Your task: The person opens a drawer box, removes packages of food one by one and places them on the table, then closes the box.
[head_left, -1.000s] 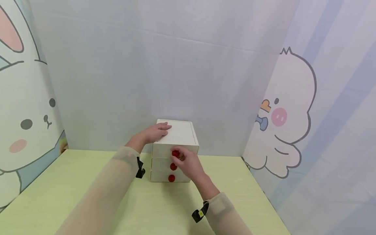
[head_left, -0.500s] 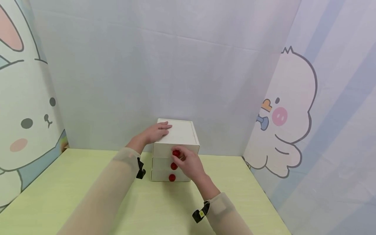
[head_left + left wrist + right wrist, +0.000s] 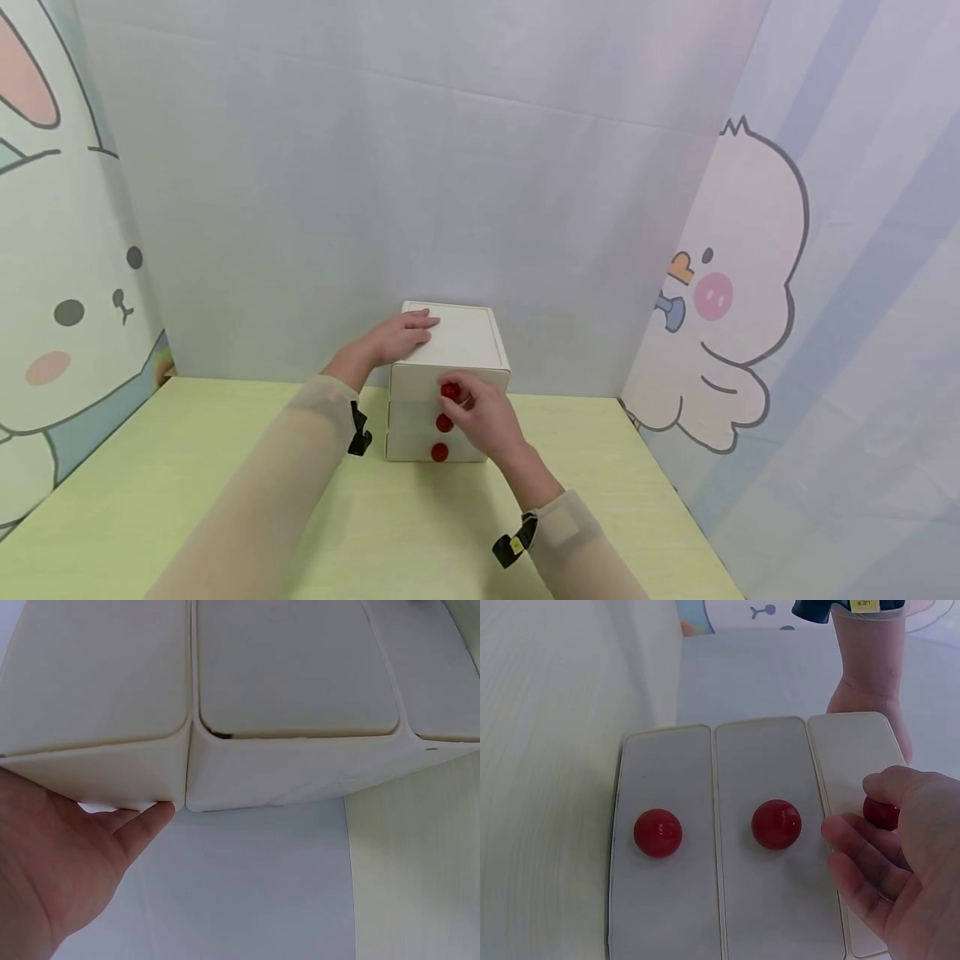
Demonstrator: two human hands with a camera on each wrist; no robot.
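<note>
At the unit's front, right hand (image 3: 487,417) pinches the top red knob (image 3: 450,391) between thumb and fingers. Middle knob (image 3: 445,423) and bottom knob (image 3: 439,452) sit below it. White three-drawer unit (image 3: 465,337) stands upright toward the back of the green-yellow table (image 3: 390,533). Left hand (image 3: 390,340) rests on its top left edge, fingers extended, gripping nothing. Grey curtain (image 3: 420,183) behind.

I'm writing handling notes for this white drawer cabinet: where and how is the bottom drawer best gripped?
Most likely by its round red knob, from the front, pinched from opposite sides. The knob juts from an otherwise flat drawer front and is uncovered; the right hand pinches the top drawer's knob instead.
</note>
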